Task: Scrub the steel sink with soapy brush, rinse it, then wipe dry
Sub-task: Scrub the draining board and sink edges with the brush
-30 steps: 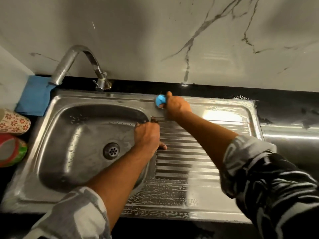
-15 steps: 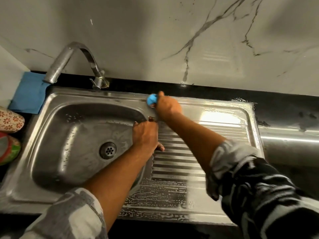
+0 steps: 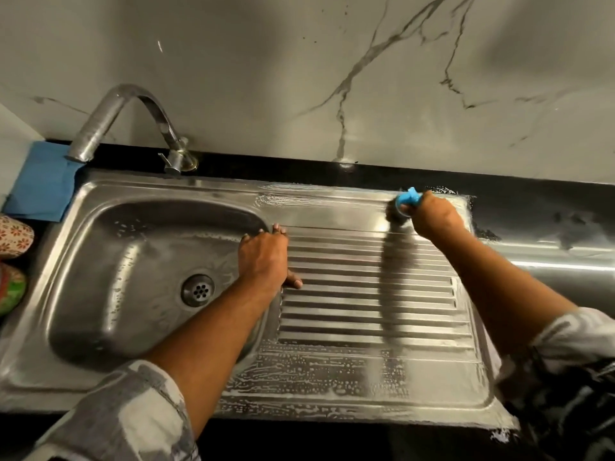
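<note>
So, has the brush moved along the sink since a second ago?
Yes. The brush, in the right hand, slid right along the sink rim, away from the tap.

The right hand (image 3: 432, 216) swept the brush (image 3: 407, 199) rightward along the sink's back rim.

Dim light, soft glare on wet sink (image 3: 332, 387), probable motion blur around brush (image 3: 407, 198)

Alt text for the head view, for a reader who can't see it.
A person's right hand holds a blue-handled brush to the soapy far rim of a steel sink, while the left hand rests on the edge of the basin.
</note>
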`<move>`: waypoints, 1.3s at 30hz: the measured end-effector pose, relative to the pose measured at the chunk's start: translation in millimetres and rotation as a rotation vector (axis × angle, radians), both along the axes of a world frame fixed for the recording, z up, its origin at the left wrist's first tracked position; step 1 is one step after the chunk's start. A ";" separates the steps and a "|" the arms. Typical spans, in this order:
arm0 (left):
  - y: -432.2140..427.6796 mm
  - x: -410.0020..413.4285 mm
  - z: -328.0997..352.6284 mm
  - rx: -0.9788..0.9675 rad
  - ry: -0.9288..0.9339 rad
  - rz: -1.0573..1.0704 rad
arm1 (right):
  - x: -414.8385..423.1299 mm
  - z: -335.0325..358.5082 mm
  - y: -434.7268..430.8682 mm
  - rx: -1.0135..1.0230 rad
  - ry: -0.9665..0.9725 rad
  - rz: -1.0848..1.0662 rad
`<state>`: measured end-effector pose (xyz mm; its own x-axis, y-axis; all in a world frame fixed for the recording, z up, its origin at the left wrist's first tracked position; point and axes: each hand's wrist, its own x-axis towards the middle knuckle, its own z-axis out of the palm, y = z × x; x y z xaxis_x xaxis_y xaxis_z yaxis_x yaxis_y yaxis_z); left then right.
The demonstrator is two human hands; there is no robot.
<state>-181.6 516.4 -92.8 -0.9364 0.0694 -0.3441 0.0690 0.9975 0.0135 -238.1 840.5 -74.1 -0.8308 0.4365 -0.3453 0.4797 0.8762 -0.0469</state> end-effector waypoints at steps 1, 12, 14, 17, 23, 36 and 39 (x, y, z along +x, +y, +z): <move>0.0 -1.3 -0.1 0.001 -0.001 -0.004 | 0.0 0.7 -13.3 -0.026 0.002 0.002; 9.5 4.1 12.9 -0.031 -0.006 0.016 | -6.9 -7.7 -173.1 -0.391 0.092 0.226; 9.2 6.1 15.9 0.002 -0.025 0.033 | -0.7 -13.6 -115.4 -0.336 0.122 0.123; 9.2 7.9 17.1 -0.024 -0.022 0.019 | 24.3 -23.8 -19.0 -0.265 0.227 -0.098; 11.9 3.3 18.1 -0.038 -0.056 0.020 | 21.3 -20.3 3.8 -0.171 0.227 -0.165; 16.8 3.5 19.0 -0.060 -0.041 0.059 | -13.4 -23.2 -133.5 -0.340 0.148 0.241; 12.7 4.8 22.4 -0.038 -0.059 0.069 | 4.8 -29.0 -68.1 -0.239 0.142 0.078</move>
<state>-176.8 529.1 -70.4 -0.9164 -0.0089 -0.4002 0.0002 0.9997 -0.0226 -233.3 772.4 -103.1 -0.9061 0.2898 -0.3083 0.3855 0.8659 -0.3189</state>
